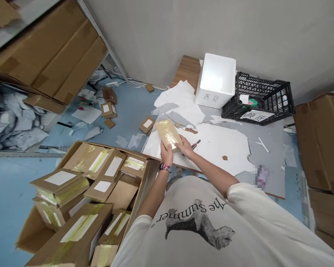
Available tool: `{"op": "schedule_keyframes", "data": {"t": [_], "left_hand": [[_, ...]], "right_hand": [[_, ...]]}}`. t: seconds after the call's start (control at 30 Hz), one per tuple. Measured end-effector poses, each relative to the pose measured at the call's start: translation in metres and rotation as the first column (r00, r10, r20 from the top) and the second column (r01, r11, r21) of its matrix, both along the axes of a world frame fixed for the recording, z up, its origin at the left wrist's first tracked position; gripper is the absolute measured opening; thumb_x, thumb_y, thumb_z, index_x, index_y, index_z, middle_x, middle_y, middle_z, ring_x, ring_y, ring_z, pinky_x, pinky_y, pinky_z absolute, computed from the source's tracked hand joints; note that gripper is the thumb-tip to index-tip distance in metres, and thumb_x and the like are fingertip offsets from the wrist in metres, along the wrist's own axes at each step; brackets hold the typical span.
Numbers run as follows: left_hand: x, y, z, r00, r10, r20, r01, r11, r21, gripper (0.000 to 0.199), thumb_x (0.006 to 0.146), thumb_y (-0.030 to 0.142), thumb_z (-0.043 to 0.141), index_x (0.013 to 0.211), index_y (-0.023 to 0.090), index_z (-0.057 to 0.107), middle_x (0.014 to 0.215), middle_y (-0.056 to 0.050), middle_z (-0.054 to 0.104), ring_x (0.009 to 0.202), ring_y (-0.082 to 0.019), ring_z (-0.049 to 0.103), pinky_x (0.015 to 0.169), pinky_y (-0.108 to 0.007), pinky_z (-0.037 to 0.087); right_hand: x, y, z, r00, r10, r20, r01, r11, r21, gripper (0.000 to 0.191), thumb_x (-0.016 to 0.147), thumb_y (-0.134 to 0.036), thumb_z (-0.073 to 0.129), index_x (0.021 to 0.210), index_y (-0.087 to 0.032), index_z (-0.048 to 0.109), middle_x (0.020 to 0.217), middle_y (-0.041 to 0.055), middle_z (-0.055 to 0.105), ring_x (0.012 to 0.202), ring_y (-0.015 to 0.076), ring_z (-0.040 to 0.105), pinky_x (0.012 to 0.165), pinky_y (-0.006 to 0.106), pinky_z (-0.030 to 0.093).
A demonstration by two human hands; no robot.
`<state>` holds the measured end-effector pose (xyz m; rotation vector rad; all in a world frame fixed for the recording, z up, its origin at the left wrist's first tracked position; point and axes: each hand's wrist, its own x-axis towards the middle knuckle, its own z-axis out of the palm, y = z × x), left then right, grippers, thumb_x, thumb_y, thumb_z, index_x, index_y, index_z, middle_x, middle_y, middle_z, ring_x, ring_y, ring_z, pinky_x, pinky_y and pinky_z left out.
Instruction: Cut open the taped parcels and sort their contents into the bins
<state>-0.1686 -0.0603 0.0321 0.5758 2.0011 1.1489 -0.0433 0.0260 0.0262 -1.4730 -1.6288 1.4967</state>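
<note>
A small tan package (168, 132) wrapped in shiny clear tape is held between both my hands, over the near left edge of the table. My left hand (167, 153) grips its near end from below, with a dark watch and a colourful band on the wrist. My right hand (185, 145) holds the package's right side near the corner. Just beyond my right hand, pens (196, 144) lie on the white paper (219, 142) covering the table.
A large carton (30, 231) full of taped boxes stands at the left. On the table are a white foam box (215, 79) and a black crate (260, 96). Small boxes (108, 110) and scraps litter the blue floor. Brown cartons (317, 141) stand at the right.
</note>
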Motion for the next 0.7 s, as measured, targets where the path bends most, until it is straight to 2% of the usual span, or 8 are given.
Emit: {"op": "schedule_keyframes", "data": {"t": [0.13,0.2,0.3,0.43,0.5,0.53,0.6,0.7], "left_hand": [[0.100,0.008,0.016,0.934,-0.230,0.272,0.163,0.955,0.247,0.090,0.098,0.038,0.079,0.177,0.025,0.040,0.173,-0.014,0.062,0.156,-0.030,0.064,0.130,-0.045,0.052],[0.151,0.010,0.020,0.830,-0.387,0.402,0.267,0.908,0.323,0.098,0.094,0.037,0.085,0.178,0.023,0.036,0.172,-0.018,0.061,0.154,-0.031,0.065,0.130,-0.046,0.053],[0.211,0.013,0.020,0.653,-0.565,0.504,0.479,0.824,0.303,0.100,0.089,0.039,0.092,0.174,0.022,0.042,0.166,-0.021,0.065,0.146,-0.032,0.071,0.127,-0.051,0.055],[0.248,0.026,0.017,0.450,-0.801,0.394,0.816,0.548,0.183,0.055,0.093,0.042,0.087,0.142,0.022,0.075,0.141,-0.015,0.082,0.133,-0.033,0.077,0.123,-0.051,0.057],[0.252,0.041,0.017,0.437,-0.878,0.197,0.877,0.465,0.125,0.032,0.096,0.038,0.081,0.126,0.025,0.083,0.132,-0.012,0.084,0.130,-0.033,0.078,0.124,-0.051,0.056],[0.253,0.051,0.017,0.469,-0.880,0.077,0.874,0.475,0.105,0.028,0.097,0.034,0.078,0.123,0.026,0.084,0.133,-0.012,0.083,0.132,-0.034,0.076,0.125,-0.052,0.055],[0.252,0.072,0.015,0.568,-0.810,-0.144,0.823,0.556,0.120,0.040,0.097,0.027,0.075,0.136,0.024,0.080,0.149,-0.016,0.075,0.147,-0.035,0.067,0.133,-0.055,0.048],[0.247,0.105,0.008,0.690,-0.666,-0.285,0.711,0.696,0.095,0.069,0.096,0.026,0.074,0.162,0.017,0.062,0.175,-0.021,0.054,0.169,-0.039,0.043,0.142,-0.057,0.033]], "right_hand": [[0.126,0.013,0.026,0.980,-0.197,0.029,0.196,0.980,0.027,0.077,0.083,-0.051,0.081,0.157,-0.035,0.072,0.155,0.0031,0.074,0.137,0.0321,0.069,0.123,0.053,0.057],[0.190,0.014,0.037,0.963,-0.263,0.057,0.262,0.965,0.020,0.073,0.081,-0.053,0.082,0.152,-0.036,0.076,0.153,0.0038,0.075,0.131,0.0314,0.071,0.112,0.050,0.063],[0.274,0.009,0.045,0.937,-0.339,0.090,0.346,0.935,-0.075,0.070,0.079,-0.053,0.082,0.146,-0.032,0.080,0.139,0.0070,0.081,0.114,0.0291,0.075,0.100,0.047,0.067],[0.350,-0.003,0.033,0.860,-0.505,0.067,0.509,0.859,-0.058,0.069,0.078,-0.054,0.079,0.141,-0.026,0.080,0.135,0.0115,0.082,0.116,0.0295,0.076,0.107,0.050,0.063],[0.372,-0.012,0.020,0.762,-0.644,0.064,0.644,0.764,0.023,0.070,0.080,-0.055,0.075,0.144,-0.024,0.077,0.146,0.0156,0.078,0.125,0.0318,0.074,0.115,0.052,0.059],[0.380,-0.019,0.013,0.704,-0.707,0.076,0.704,0.708,0.058,0.072,0.082,-0.055,0.072,0.147,-0.024,0.075,0.153,0.0172,0.073,0.130,0.0329,0.073,0.118,0.052,0.057],[0.387,-0.034,-0.002,0.595,-0.794,0.126,0.792,0.605,0.074,0.076,0.085,-0.056,0.069,0.154,-0.024,0.070,0.166,0.0187,0.064,0.138,0.0341,0.069,0.120,0.051,0.056],[0.384,-0.054,-0.021,0.574,-0.793,0.205,0.819,0.555,-0.146,0.083,0.088,-0.060,0.067,0.163,-0.025,0.063,0.161,0.0187,0.067,0.133,0.0340,0.072,0.108,0.049,0.062]]}}
